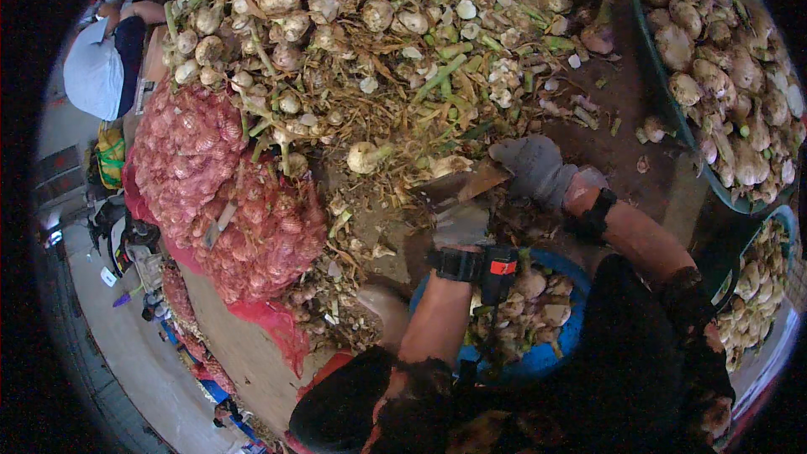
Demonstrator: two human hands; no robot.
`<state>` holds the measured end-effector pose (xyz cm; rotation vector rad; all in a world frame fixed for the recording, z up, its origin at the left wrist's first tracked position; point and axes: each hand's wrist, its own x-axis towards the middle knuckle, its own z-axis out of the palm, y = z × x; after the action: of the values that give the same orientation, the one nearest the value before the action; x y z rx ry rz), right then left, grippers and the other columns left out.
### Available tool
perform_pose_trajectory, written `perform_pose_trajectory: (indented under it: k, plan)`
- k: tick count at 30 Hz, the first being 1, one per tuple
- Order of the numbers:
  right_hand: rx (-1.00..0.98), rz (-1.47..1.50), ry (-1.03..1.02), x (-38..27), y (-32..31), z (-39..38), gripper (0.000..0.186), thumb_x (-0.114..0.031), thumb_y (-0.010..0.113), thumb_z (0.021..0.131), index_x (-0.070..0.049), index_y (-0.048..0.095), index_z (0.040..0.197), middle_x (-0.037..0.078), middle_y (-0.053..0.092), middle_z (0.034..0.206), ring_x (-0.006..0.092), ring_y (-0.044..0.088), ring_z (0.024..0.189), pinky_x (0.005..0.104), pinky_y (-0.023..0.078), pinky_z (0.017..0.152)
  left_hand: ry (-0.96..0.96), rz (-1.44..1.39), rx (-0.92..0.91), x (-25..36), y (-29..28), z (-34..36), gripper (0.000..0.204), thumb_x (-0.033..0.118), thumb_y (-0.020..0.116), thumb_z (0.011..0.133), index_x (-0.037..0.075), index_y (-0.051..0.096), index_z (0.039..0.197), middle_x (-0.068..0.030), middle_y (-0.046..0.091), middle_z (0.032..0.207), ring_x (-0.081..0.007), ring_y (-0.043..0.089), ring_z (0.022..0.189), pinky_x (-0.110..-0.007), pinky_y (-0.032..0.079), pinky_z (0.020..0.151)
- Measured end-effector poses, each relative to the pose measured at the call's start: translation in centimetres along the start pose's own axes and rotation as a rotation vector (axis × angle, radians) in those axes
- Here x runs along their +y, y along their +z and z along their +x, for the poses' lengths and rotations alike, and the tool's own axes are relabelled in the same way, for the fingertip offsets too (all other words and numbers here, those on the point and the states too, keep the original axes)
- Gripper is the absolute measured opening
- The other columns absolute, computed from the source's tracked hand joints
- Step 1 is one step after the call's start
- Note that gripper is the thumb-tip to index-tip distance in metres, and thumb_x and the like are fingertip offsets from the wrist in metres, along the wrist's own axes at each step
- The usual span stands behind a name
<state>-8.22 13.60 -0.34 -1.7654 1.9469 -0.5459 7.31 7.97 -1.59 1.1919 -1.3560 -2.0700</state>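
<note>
Both of my hands wear grey work gloves and meet close together at the middle, above a blue tub (561, 353) holding garlic bulbs (530, 307). My left hand (461, 224) is closed, its fingers blurred and partly hidden, so what it grips does not show. A flat brown blade-like piece (484, 181) lies between the hands. Its right end meets my right hand (533, 171), whose fingers curl in toward the left; what is inside them is hidden. Just beyond, a loose garlic bulb (363, 157) with a cut stem rests at the near edge of the heap.
A large garlic heap (336, 34) with stalks and dry leaves spreads ahead. Red mesh sacks (189, 151) of garlic stand at left. A big green-rimmed tub (672, 109) and another tub (791, 223), both full of bulbs, are at right. Another person (97, 67) sits far left.
</note>
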Motion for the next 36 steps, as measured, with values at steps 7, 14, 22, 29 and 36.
perform_pose_trajectory:
  k: [7,14,22,29,36]
  plan:
    - [-0.116,-0.036,0.386,6.3,-0.6,-1.2,0.033,-0.025,0.062,0.059,-0.013,0.052,0.088,0.009,0.054,0.072,0.0291,0.055,0.071,0.0372,0.044,0.06,0.011,-0.462,-0.045,1.4,-2.4,0.0,0.018,0.027,0.041,0.079,0.011,0.048,0.082,-0.0017,0.05,0.073,-0.014,0.051,0.066,-0.027,0.044,0.057]
    - [0.03,-0.018,-0.078,-1.8,-1.9,0.2,0.031,-0.023,0.062,0.059,-0.011,0.051,0.086,0.009,0.054,0.069,0.0288,0.055,0.068,0.0361,0.044,0.057,-0.176,-0.223,0.171,4.1,1.0,0.6,0.025,0.031,0.041,0.079,0.009,0.049,0.087,-0.0038,0.055,0.085,-0.0128,0.051,0.067,-0.026,0.044,0.059]
    - [-0.313,-0.096,0.437,2.4,-2.3,1.5,0.033,-0.023,0.059,0.063,-0.013,0.052,0.094,0.01,0.057,0.086,0.0281,0.056,0.078,0.0364,0.044,0.067,0.088,-0.369,-0.177,2.4,-2.9,0.2,0.025,0.028,0.041,0.081,0.007,0.049,0.092,-0.0044,0.053,0.087,-0.0126,0.05,0.071,-0.026,0.043,0.063]
    - [-0.113,0.032,0.514,2.8,-1.5,-0.9,0.039,-0.028,0.055,0.068,-0.014,0.051,0.104,0.013,0.056,0.093,0.0288,0.053,0.086,0.0366,0.042,0.075,-0.261,0.641,-0.734,11.5,-3.9,-4.4,0.034,0.024,0.051,0.076,0.009,0.047,0.106,-0.0083,0.051,0.102,-0.0175,0.05,0.093,-0.029,0.041,0.077]
    - [-0.335,-0.061,0.597,4.6,-0.3,-0.8,0.038,-0.028,0.053,0.07,-0.014,0.051,0.105,0.016,0.057,0.086,0.031,0.054,0.081,0.0381,0.043,0.072,-0.249,1.308,0.263,14.2,-11.0,6.3,0.047,0.029,0.061,0.067,0.01,0.047,0.107,-0.0166,0.052,0.1,-0.031,0.047,0.097,-0.036,0.039,0.081]
